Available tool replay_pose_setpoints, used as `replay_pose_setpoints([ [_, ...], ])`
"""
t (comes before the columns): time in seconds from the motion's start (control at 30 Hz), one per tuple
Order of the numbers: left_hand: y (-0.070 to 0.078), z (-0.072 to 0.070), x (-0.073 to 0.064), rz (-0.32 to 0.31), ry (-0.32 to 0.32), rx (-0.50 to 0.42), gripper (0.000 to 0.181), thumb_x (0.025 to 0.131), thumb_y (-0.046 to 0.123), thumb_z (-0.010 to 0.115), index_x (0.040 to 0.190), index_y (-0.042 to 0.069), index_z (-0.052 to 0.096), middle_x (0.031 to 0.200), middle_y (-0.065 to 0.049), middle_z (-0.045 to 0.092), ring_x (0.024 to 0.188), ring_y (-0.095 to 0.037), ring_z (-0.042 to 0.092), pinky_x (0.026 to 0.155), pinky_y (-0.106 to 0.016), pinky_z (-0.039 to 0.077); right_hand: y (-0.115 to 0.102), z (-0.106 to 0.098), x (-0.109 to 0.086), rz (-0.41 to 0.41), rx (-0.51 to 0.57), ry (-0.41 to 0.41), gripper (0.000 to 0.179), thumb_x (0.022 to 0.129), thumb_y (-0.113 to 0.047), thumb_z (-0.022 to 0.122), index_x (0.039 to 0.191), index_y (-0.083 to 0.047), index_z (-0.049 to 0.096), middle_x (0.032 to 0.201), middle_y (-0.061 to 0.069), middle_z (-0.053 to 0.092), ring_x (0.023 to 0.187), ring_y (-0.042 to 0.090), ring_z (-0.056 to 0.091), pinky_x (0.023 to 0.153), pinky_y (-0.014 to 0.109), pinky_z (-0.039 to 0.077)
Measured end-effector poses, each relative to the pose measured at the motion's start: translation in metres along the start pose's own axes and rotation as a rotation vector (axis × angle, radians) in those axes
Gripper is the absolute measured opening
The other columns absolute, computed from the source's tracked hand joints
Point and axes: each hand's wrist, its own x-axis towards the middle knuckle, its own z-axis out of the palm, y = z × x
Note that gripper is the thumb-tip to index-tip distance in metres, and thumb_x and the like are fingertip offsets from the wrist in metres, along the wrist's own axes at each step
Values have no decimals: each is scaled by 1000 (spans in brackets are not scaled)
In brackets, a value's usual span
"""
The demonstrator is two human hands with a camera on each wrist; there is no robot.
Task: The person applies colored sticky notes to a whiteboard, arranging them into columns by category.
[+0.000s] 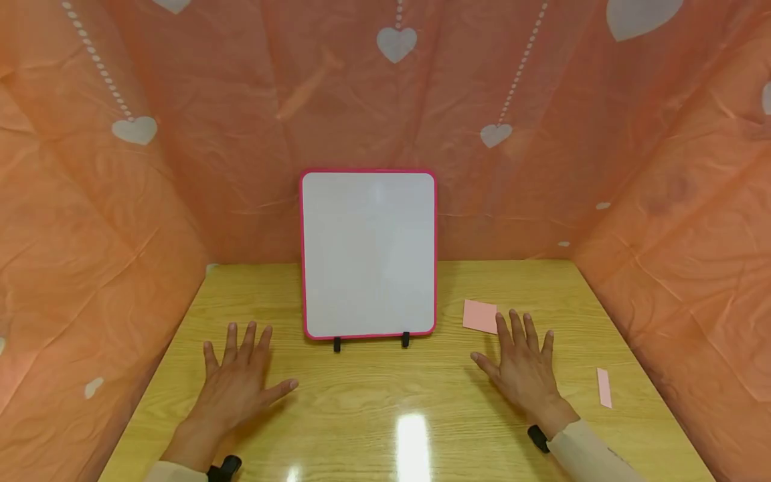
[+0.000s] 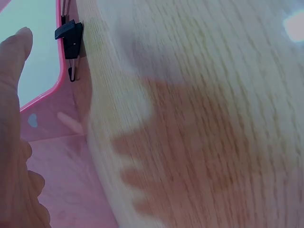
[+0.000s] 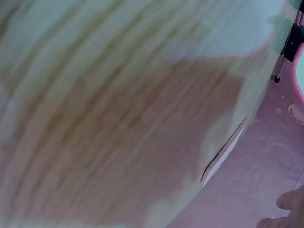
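My left hand [image 1: 233,388] is spread palm down over the left part of the wooden table, fingers straight and holding nothing. On the right, my right hand [image 1: 524,371] has its fingers spread too, with nothing held. Its fingertips lie beside a square pink paper pad [image 1: 480,316], overlapping its edge in the head view. Between the hands, farther back, a whiteboard [image 1: 369,254] with a pink frame stands upright on a stand with black clips [image 1: 405,339]. A narrow pink strip [image 1: 604,387] lies to the right of my right hand. In the left wrist view, my thumb [image 2: 16,52] crosses in front of the whiteboard.
The wooden table [image 1: 355,402] carries bright light reflections near its front. Orange cloth [image 1: 241,134] with white hearts hangs behind and along both sides of the table. A black wrist strap [image 1: 224,467] sits on the left wrist, and another black piece [image 1: 538,438] on the right.
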Motion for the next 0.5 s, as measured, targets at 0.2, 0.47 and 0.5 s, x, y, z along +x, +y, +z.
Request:
replay_pose_setpoints([
  [0.2, 1, -1, 1, 7, 4, 7, 115, 89, 81, 60, 168, 5, 24, 171, -32, 19, 158, -58, 3, 114, -88, -7, 2, 0, 0, 10, -5, -13, 100, 99, -72, 53, 168, -6, 23, 171, 29, 22, 159, 53, 12, 119, 83, -4],
  [0.47, 3, 1, 0, 6, 10, 0, 113, 90, 78, 62, 167, 4, 25, 170, -33, 20, 158, -59, 4, 116, -86, -4, 3, 3, 3, 10, 3, -17, 99, 100, -70, 54, 168, -4, 23, 171, 29, 21, 159, 53, 12, 120, 83, 0],
  [0.5, 4, 2, 0, 6, 5, -13, 112, 91, 77, 63, 166, 3, 27, 170, -33, 20, 158, -58, 4, 117, -85, -2, 3, 4, 4, 11, 2, -21, 100, 100, -71, 53, 167, -4, 24, 172, 29, 21, 159, 53, 12, 120, 83, 1],
])
